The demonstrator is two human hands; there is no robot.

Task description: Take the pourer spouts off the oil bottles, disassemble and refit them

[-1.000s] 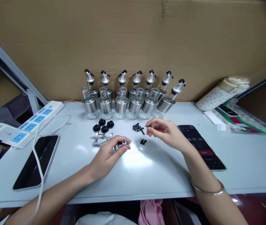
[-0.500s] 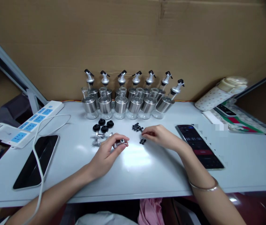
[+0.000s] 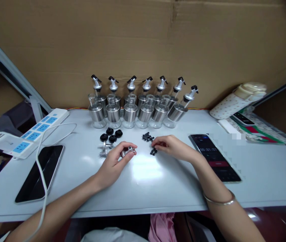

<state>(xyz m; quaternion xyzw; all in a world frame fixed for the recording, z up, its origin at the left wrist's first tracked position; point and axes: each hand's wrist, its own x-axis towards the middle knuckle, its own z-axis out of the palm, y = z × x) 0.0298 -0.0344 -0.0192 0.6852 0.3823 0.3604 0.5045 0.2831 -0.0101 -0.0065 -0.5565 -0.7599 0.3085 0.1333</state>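
My left hand (image 3: 116, 163) is closed around a silver pourer spout (image 3: 127, 152), its round opening facing up between thumb and fingers. More silver spouts (image 3: 105, 150) lie on the table just behind that hand. My right hand (image 3: 169, 147) rests low over the table, fingertips pinched together above a cluster of small black rings (image 3: 153, 152); whatever is between the fingertips is too small to make out. Beside those fingers lies a pile of small black levers (image 3: 147, 136). Several black ribbed stoppers (image 3: 111, 135) sit behind my left hand.
Glass-and-steel bottles (image 3: 130, 114) stand in two rows at the back, several topped with spouts. On the left are a power strip (image 3: 38, 132), a white cable and a dark phone (image 3: 42, 174). A phone with a timer (image 3: 215, 158) and a leaning dotted flask (image 3: 230, 105) are on the right.
My left hand has turned the spout slightly and drawn it a little left. The right fingertips have shifted slightly at the black rings.
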